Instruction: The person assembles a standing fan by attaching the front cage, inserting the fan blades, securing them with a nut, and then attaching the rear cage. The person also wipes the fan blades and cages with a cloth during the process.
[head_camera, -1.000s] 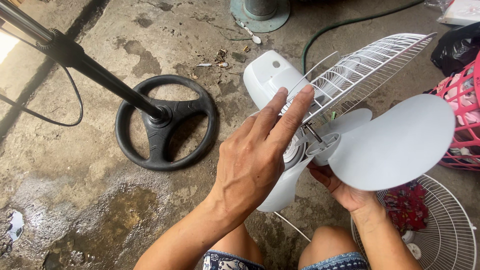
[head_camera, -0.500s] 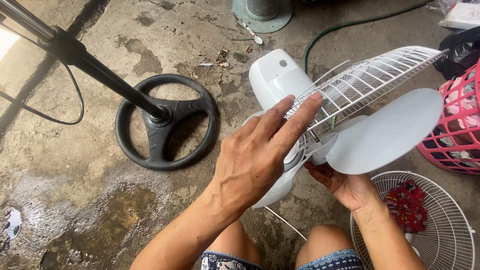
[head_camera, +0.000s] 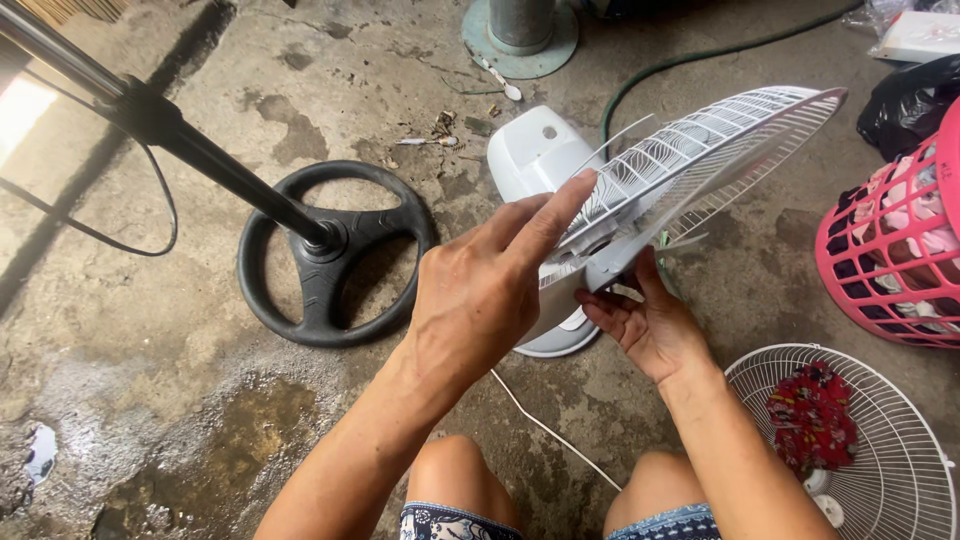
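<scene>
Two bare knees at the bottom, left hand (head_camera: 480, 300) flat with fingers straight on the white fan head (head_camera: 600, 200), right hand (head_camera: 650, 325) curled under its blade, loose wire grille (head_camera: 880, 450) right of it, black fan base (head_camera: 335, 250) left, pink basket (head_camera: 890, 250) farther right

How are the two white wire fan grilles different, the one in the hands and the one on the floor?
The grille in the hands sits on the white fan head, tilted edge-on and off the ground, between the left hand and the right hand. The grille on the floor lies flat and loose, with a red cloth in it. The first shows whole; the second is cut off by the picture's edge. Both are round, white, wire.
</scene>
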